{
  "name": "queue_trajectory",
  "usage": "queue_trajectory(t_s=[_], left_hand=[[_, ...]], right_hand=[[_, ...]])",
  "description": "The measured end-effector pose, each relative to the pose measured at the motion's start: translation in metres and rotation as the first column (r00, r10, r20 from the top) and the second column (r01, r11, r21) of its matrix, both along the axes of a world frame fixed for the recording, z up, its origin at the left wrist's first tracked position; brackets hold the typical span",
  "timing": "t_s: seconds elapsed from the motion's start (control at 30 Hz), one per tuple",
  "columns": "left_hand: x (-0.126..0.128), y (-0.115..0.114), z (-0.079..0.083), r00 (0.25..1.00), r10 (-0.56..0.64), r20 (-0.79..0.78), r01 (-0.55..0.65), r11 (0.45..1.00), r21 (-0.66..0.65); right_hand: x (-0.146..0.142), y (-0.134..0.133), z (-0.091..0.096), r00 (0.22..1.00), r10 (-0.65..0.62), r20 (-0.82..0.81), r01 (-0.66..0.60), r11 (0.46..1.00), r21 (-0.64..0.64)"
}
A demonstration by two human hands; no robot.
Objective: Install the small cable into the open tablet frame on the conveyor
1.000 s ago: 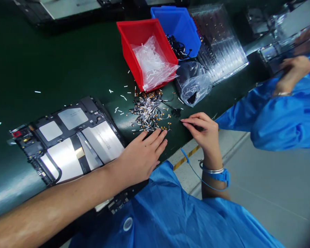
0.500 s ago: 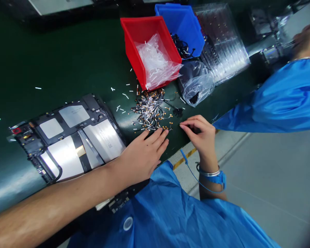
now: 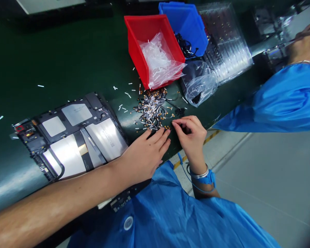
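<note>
My left hand (image 3: 144, 154) lies palm down with its fingers stretched out. Its fingertips rest at the near edge of a pile of small flex cables (image 3: 152, 108) with gold and white ends. Just right of that pile, my right hand (image 3: 190, 136) is closed in a pinch, thumb against forefinger. Whatever may be between those tips is too small to make out. Under my left forearm, partly hidden, lies an opened tablet-like device (image 3: 74, 117) with silver battery plates and a black frame.
Behind the pile stand a red bin (image 3: 135, 51) with a bag of white bits and a blue bin (image 3: 200, 32) with black cables. A clear plastic bag (image 3: 200, 86) and clear trays (image 3: 229, 51) lie right of them. At far right is another person's blue sleeve (image 3: 281, 96).
My right hand has moved left, closer to the cable pile, still pinched. My left hand stays in place over the pile's near edge. The view has shifted slightly.
</note>
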State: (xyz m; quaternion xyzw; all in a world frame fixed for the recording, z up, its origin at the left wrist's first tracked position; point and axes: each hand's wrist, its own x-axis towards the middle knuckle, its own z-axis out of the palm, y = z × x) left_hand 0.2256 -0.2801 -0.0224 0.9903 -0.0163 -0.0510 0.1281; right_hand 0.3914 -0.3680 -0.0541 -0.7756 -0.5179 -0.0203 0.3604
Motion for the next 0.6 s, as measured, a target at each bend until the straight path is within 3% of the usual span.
queue_trajectory(t_s=[0.2,0.33,0.47,0.6], left_hand=[[-0.001,0.0,-0.001,1.0,0.015,0.006,-0.015,1.0,-0.011],[0.0,0.0,-0.001,1.0,0.016,0.011,-0.016,1.0,-0.022],[0.0,0.0,0.0,1.0,0.02,0.0,-0.02,1.0,-0.017],[0.0,0.0,0.0,1.0,0.022,0.002,-0.022,0.999,-0.024]], right_hand=[[-0.002,-0.01,0.002,0.944,0.108,0.31,-0.104,0.994,-0.033],[-0.007,-0.02,0.003,0.882,0.134,0.452,-0.084,0.988,-0.129],[-0.008,-0.022,0.005,0.938,0.105,0.33,-0.065,0.99,-0.129],[-0.002,-0.024,0.012,0.985,0.039,0.165,-0.039,0.999,-0.003]])
